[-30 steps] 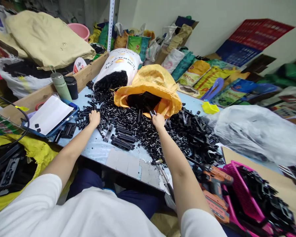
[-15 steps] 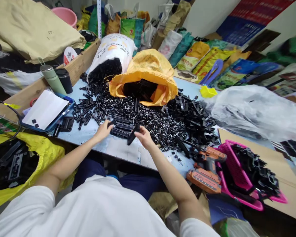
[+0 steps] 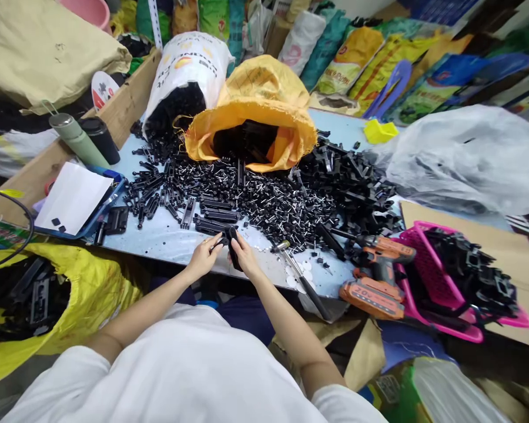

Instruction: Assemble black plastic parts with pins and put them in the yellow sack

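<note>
Close together near the table's front edge, my two hands hold black plastic parts. My right hand (image 3: 245,257) is closed around a long black plastic part (image 3: 234,251), which stands roughly upright. My left hand (image 3: 205,257) pinches a small black plastic piece (image 3: 223,240) against or right beside the long part; whether they are joined I cannot tell. Just beyond my hands lie several long black parts (image 3: 216,214) in a rough stack. Behind them spreads a heap of small black pieces with metal pins (image 3: 282,205).
A hammer (image 3: 306,282) and an orange cordless drill (image 3: 379,276) lie to the right, beside a pink basket (image 3: 436,276) of black parts. An orange sack (image 3: 255,111) and a white sack (image 3: 189,64) open toward me. At left are a tray with paper (image 3: 77,197) and a yellow bag (image 3: 92,288).
My hands, apart before, have come together nearer the table edge, bringing the small piece to the long part. The view has shifted, and the hammer and white discs now show at right.
</note>
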Action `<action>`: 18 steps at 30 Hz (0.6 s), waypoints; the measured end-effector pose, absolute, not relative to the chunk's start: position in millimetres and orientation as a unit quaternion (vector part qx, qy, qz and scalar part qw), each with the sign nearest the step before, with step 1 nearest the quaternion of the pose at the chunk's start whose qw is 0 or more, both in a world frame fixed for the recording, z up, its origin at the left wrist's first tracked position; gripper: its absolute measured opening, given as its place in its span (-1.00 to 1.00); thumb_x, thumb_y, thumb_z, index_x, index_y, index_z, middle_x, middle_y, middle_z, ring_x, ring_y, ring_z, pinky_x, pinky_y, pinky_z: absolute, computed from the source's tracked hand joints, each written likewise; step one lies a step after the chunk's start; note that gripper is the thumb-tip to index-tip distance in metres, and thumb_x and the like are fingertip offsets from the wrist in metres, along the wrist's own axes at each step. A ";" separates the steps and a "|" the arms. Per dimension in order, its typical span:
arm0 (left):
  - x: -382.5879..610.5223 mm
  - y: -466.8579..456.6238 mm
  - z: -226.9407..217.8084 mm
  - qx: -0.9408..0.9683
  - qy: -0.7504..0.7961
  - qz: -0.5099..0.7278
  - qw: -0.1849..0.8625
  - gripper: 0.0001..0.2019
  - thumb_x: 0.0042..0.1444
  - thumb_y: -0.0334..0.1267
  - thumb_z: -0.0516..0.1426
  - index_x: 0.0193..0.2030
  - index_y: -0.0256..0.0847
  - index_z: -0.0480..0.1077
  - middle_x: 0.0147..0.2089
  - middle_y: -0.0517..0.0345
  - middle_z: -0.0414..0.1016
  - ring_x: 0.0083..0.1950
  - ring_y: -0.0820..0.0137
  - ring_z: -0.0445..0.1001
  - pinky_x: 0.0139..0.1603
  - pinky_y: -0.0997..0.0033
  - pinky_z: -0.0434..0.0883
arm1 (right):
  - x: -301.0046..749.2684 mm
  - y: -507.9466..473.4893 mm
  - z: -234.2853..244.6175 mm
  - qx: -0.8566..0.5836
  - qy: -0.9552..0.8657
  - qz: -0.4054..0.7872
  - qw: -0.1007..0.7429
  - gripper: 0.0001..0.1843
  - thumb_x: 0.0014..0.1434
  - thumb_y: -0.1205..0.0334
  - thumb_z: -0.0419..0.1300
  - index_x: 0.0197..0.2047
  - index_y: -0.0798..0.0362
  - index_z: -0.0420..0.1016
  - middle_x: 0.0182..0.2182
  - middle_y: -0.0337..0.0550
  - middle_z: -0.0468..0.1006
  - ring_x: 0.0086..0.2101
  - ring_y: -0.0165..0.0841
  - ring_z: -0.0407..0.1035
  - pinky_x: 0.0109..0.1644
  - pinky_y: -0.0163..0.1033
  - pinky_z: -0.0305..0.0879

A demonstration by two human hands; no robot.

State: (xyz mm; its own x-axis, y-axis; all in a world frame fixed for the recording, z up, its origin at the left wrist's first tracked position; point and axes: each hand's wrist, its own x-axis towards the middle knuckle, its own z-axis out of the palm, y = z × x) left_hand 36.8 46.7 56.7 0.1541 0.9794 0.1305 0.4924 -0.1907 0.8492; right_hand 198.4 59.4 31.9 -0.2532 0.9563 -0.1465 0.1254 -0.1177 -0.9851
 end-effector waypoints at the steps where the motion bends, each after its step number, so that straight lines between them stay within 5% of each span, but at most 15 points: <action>1: 38.3 46.6 59.5 0.681 0.543 0.367 0.328 -0.63 0.23 -0.27 0.00 0.17 -0.22 0.31 -0.10 0.00 0.45 -0.06 0.33 0.42 0.00 0.32 0.37 | 197.6 59.3 34.5 -0.469 -0.527 0.601 0.376 -0.34 0.21 -0.14 -0.03 0.30 -0.06 0.07 -0.54 -0.31 0.34 -0.60 -0.47 0.24 -0.56 -0.34 0.25; 6: 34.6 48.3 72.9 0.724 0.531 0.331 0.291 -0.62 0.23 -0.23 -0.01 0.17 -0.20 0.31 -0.20 0.05 0.40 -0.12 0.34 0.42 -0.05 0.35 0.38 | 218.9 59.3 48.9 -0.423 -0.579 0.594 0.365 -0.34 0.15 -0.06 0.10 0.29 -0.09 0.13 -0.42 -0.27 0.40 -0.62 -0.56 0.17 -0.56 -0.39 0.21; 12: 48.0 44.7 82.4 0.728 0.512 0.379 0.254 -0.64 0.27 -0.21 -0.05 0.16 -0.17 0.33 -0.23 0.08 0.37 -0.21 0.42 0.40 -0.13 0.43 0.38 | 235.2 58.7 67.9 -0.448 -0.659 0.490 0.354 -0.38 0.14 0.01 0.14 0.27 -0.15 0.19 -0.02 -0.11 0.42 -0.42 -0.44 0.35 -0.37 -0.29 0.38; 18: 71.9 40.7 91.0 0.666 0.503 0.518 0.190 -0.62 0.30 -0.22 -0.10 0.20 -0.19 0.27 -0.20 0.03 0.33 -0.17 0.43 0.38 -0.12 0.42 0.37 | 210.0 43.9 70.5 -0.473 -0.625 0.467 0.408 -0.32 0.17 -0.07 0.08 0.32 -0.15 0.07 -0.05 -0.08 0.44 -0.34 -0.32 0.39 -0.28 -0.19 0.42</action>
